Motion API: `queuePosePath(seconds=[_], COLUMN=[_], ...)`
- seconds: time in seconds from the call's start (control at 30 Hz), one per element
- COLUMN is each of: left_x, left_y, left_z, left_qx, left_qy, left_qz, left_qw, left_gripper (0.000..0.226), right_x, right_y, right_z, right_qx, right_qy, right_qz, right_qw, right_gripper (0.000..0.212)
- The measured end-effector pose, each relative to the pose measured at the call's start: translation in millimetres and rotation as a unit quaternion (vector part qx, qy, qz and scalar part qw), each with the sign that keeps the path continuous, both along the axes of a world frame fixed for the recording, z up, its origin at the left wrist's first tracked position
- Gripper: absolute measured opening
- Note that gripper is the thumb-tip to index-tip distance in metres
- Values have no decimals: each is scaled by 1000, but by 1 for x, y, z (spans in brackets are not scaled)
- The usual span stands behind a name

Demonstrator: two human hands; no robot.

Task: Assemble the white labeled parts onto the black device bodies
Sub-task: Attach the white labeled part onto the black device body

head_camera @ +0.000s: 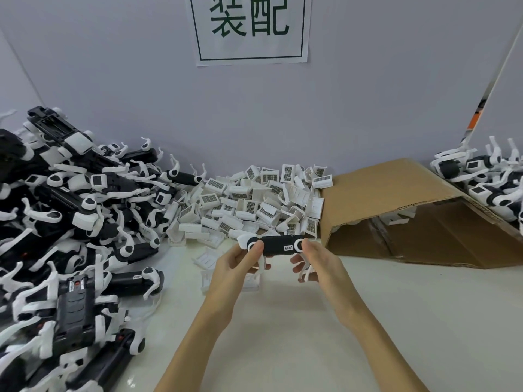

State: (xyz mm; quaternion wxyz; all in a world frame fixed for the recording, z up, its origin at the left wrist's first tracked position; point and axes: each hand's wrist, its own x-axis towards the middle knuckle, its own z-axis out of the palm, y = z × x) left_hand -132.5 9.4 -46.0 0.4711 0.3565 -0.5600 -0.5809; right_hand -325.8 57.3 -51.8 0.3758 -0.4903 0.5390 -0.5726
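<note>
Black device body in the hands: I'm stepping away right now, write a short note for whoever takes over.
Left hand grips the left end of the black device body; right hand holds its right end. The body is held level above the table.
Supplies: pile of white labeled parts straight ahead by the wall; heap of black bodies on the left; cardboard box on its side to the right, more units behind it.
Done: cannot tell how many units are finished.
Left: no labeled part is in either hand, so pick one from the pile and fit it to the held body.

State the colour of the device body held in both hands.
Black device body with white round ends; seen in the head view.
</note>
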Motion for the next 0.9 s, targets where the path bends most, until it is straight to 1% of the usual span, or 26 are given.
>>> queuePosePath(seconds=[0.1, 0.17, 0.2, 0.27, 0.47, 0.53, 0.6, 0.67, 0.7, 0.8, 0.9], left_x=[0, -2, -3, -4, -4, 0, 5, 11, 13, 22, 24], left_y=[0, 1, 2, 3, 3, 1, 0, -2, -3, -10, -16], left_z=[-1, -3, -4, -4, -3, 0, 1, 1, 1, -4, -10], left_qx=[-17, -26, -26, -21, -20, -21, -20, -22, -30, -68, -131], left_qy=[-11, -26, -37, -46, -71, -69, -73, -83, -86, -98, -112], left_qz=[28, 50, 58, 65, 51, 24, -33, -69, -75, -92, -103], left_qw=[999, 998, 997, 997, 996, 997, 997, 994, 993, 989, 980], left_gripper=[54, 60, 62, 57, 47, 41, 42, 47, 48, 58, 67], right_x=[-1, 2, 3, 2, -3, -7, -12, -20, -25, -33, -31], right_y=[4, 7, 8, 8, 5, 4, 4, 4, 5, 9, 8], right_z=[-5, -2, 0, 2, -3, -3, 1, 3, 4, 7, 5], right_qx=[-19, -23, -20, -16, -9, -15, 0, 34, 47, 74, 83], right_qy=[113, 161, 164, 152, 143, 127, 91, 30, 9, -27, -89], right_qz=[-45, -78, -83, -84, -81, -59, -19, 45, 78, 160, 167], right_qw=[992, 984, 983, 985, 986, 990, 996, 998, 996, 984, 978], right_gripper=[40, 51, 58, 64, 70, 66, 50, 68, 71, 60, 58])
